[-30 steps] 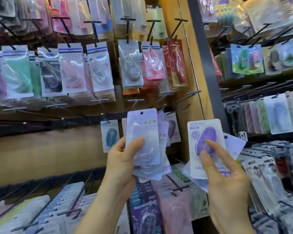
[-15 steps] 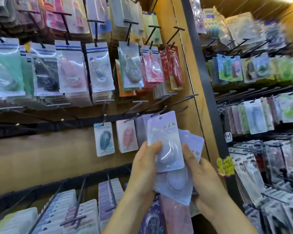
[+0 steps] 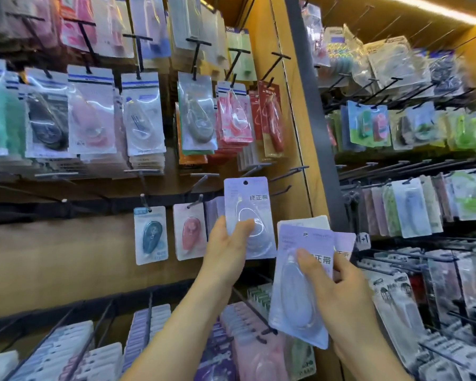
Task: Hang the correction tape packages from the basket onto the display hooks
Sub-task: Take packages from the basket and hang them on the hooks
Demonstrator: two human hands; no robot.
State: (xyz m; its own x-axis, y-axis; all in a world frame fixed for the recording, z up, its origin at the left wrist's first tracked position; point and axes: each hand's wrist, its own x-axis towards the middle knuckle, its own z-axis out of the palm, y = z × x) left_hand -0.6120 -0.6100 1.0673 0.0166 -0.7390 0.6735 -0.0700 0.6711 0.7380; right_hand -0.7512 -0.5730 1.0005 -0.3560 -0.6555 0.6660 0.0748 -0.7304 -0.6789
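My left hand [image 3: 228, 251] pinches one lavender correction tape package [image 3: 248, 213] by its lower edge and holds it upright before the display wall, its punched hole at the top. Just behind it, black display hooks [image 3: 289, 171] stick out of the wooden panel. My right hand [image 3: 338, 295] grips a small stack of lavender packages [image 3: 300, 287], thumb on the front one. A blue package [image 3: 151, 235] and a pink package [image 3: 189, 232] hang on hooks to the left. No basket is in view.
Rows of packaged correction tapes [image 3: 94, 114] hang above on long black hooks. A dark vertical post [image 3: 313, 119] splits this panel from another hook rack [image 3: 412, 204] on the right. Lower hooks [image 3: 149, 325] loaded with packs jut toward me.
The hands held the packages together half a second ago. Now they have parted: the left lifted one package up toward the hooks, the right dropped lower right with the remaining stack.
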